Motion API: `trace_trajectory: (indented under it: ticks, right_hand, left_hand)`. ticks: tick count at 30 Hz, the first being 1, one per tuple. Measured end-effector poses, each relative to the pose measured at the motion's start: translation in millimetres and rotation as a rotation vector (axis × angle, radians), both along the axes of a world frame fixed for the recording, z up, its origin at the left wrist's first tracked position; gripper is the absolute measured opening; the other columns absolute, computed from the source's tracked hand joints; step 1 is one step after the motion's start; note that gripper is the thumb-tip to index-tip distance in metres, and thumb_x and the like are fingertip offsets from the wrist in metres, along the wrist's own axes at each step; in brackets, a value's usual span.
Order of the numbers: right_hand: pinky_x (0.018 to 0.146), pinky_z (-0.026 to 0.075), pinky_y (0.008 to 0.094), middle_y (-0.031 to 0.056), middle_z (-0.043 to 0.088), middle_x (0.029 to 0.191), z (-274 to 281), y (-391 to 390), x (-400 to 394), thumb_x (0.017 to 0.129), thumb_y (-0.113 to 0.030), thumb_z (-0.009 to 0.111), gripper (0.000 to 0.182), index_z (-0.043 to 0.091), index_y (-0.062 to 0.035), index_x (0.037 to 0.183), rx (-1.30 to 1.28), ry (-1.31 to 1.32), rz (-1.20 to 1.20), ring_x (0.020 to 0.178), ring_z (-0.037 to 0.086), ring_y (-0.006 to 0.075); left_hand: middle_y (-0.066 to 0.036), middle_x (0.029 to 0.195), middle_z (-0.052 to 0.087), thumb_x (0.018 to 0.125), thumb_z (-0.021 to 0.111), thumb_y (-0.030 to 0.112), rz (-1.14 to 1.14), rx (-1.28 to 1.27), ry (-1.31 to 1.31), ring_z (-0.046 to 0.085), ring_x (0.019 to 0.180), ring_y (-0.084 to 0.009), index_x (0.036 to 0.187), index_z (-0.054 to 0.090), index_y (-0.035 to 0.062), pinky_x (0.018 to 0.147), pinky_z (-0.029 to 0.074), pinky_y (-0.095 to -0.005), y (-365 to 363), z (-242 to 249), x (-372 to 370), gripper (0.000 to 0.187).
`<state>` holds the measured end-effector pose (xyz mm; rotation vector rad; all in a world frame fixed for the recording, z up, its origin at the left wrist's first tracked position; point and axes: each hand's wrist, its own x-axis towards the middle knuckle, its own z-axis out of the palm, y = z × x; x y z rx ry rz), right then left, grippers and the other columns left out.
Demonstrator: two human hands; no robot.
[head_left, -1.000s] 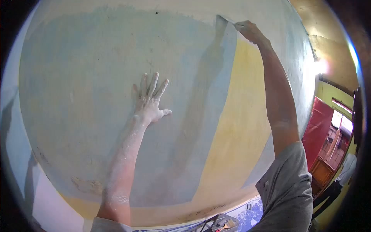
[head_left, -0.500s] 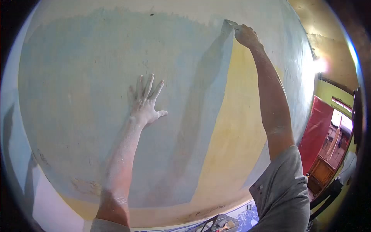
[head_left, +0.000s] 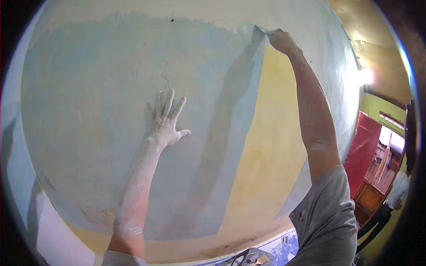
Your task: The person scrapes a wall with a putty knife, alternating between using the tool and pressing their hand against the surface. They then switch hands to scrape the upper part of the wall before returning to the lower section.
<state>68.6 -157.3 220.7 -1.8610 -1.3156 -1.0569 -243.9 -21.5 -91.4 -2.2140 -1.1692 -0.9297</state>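
Note:
My left hand (head_left: 165,128), dusted white, lies with its fingers spread against the wall (head_left: 111,88). High on the right, my right hand (head_left: 282,41) is closed around a putty knife (head_left: 260,30), its blade tip at the wall. The knife touches the upper border of the blue-grey painted area, where a pale, whitish coat begins. A yellow painted band (head_left: 268,119) runs down the wall below my right hand. My fingers hide most of the knife's handle.
At the bottom edge sits a grey tray (head_left: 250,258) with tools, including a brush (head_left: 262,260). On the right are a red panel (head_left: 361,150), a doorway and another person (head_left: 396,195) in a light top. A bright lamp (head_left: 366,76) shines near the wall's right edge.
The putty knife has shifted slightly left and its blade has tilted. My left hand stays spread on the wall, a little lower in view. The person at right has moved slightly.

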Motion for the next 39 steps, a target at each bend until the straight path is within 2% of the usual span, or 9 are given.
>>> trace_trajectory:
  ticks: [6,9,13,15,19,21,24,31,39]
  right_hand:
    - [0.077,0.055,0.0433,0.016,0.07,0.105,-1.0,-5.1,6.0,0.091,-0.019,0.041,0.043,0.063,-0.0235,0.128,-0.01,-0.186,-0.013,0.084,0.067,0.0338]
    - [0.1,0.045,0.0505,0.0232,0.062,0.122,12.2,18.9,24.0,0.086,-0.02,0.049,0.039,0.066,-0.0087,0.118,0.12,-0.073,-0.026,0.117,0.057,0.0402]
    - [0.099,0.046,0.0512,0.0262,0.063,0.118,7.8,1.6,2.4,0.085,-0.019,0.05,0.038,0.066,-0.0057,0.117,-0.021,-0.048,0.055,0.115,0.058,0.0418]
    - [0.089,0.052,0.0467,0.0185,0.067,0.115,12.6,8.8,12.7,0.092,-0.017,0.039,0.043,0.062,-0.0215,0.128,0.007,-0.142,-0.135,0.108,0.063,0.0368]
    - [0.091,0.05,0.0471,0.0203,0.065,0.119,3.3,-7.9,-5.4,0.092,-0.02,0.041,0.042,0.062,-0.0214,0.128,-0.025,-0.037,-0.03,0.111,0.061,0.0378]
    - [0.097,0.046,0.0524,0.0226,0.063,0.121,10.6,2.3,14.4,0.085,-0.02,0.047,0.039,0.065,-0.0054,0.116,-0.033,-0.196,0.003,0.116,0.058,0.0419]
    - [0.096,0.048,0.0472,0.0188,0.064,0.121,13.2,9.0,17.6,0.091,-0.022,0.045,0.039,0.064,-0.0215,0.125,-0.011,-0.04,-0.042,0.113,0.059,0.0404]
    - [0.096,0.048,0.0471,0.0153,0.066,0.118,10.9,14.6,7.2,0.087,-0.016,0.045,0.042,0.065,-0.0193,0.124,0.065,-0.038,-0.135,0.112,0.061,0.0361]
    - [0.101,0.045,0.0528,0.018,0.06,0.129,22.6,12.0,6.6,0.093,-0.039,0.047,0.047,0.058,-0.0104,0.129,-0.002,-0.08,-0.023,0.122,0.055,0.0367]
  left_hand:
    - [-0.005,0.162,-0.011,0.071,0.071,0.066,0.026,-0.057,0.023,-0.012,0.148,-0.036,0.155,-0.001,0.034,0.116,0.003,-0.0646,-8.4,5.3,-0.4,0.115]
    - [-0.006,0.162,-0.012,0.071,0.07,0.067,0.051,-0.046,0.043,-0.012,0.147,-0.0363,0.155,-0.002,0.0338,0.116,0.003,-0.0651,-6.4,4.6,1.4,0.115]
    - [-0.006,0.162,-0.012,0.071,0.07,0.067,0.042,-0.009,0.009,-0.013,0.147,-0.036,0.155,-0.003,0.0333,0.116,0.003,-0.0651,-4.5,2.0,0.6,0.116]
    - [-0.006,0.162,-0.012,0.072,0.07,0.066,0.051,-0.067,0.036,-0.013,0.147,-0.0359,0.155,-0.003,0.0326,0.117,0.002,-0.0648,-8.1,6.2,2.0,0.115]
    - [-0.006,0.162,-0.013,0.072,0.07,0.066,0.04,-0.015,0.012,-0.013,0.147,-0.0356,0.155,-0.002,0.0321,0.117,0.002,-0.0642,-4.0,2.4,3.2,0.115]
    - [-0.006,0.162,-0.013,0.072,0.071,0.064,0.027,-0.059,0.01,-0.014,0.147,-0.0352,0.155,-0.001,0.0317,0.117,0.002,-0.0643,-10.2,4.9,1.8,0.115]
    - [-0.006,0.162,-0.013,0.072,0.073,0.063,0.005,-0.009,-0.015,-0.015,0.147,-0.0357,0.155,-0.001,0.0313,0.116,0.002,-0.0646,-3.9,0.9,4.8,0.116]
    - [-0.008,0.162,-0.012,0.072,0.074,0.062,0.02,-0.02,-0.018,-0.015,0.147,-0.0369,0.155,-0.002,0.0302,0.115,0.001,-0.0658,-4.9,2.5,6.7,0.117]
    - [-0.009,0.162,-0.013,0.073,0.074,0.06,0.002,-0.038,-0.053,-0.014,0.147,-0.0385,0.155,-0.002,0.0307,0.114,0.001,-0.068,-6.1,1.1,11.3,0.116]
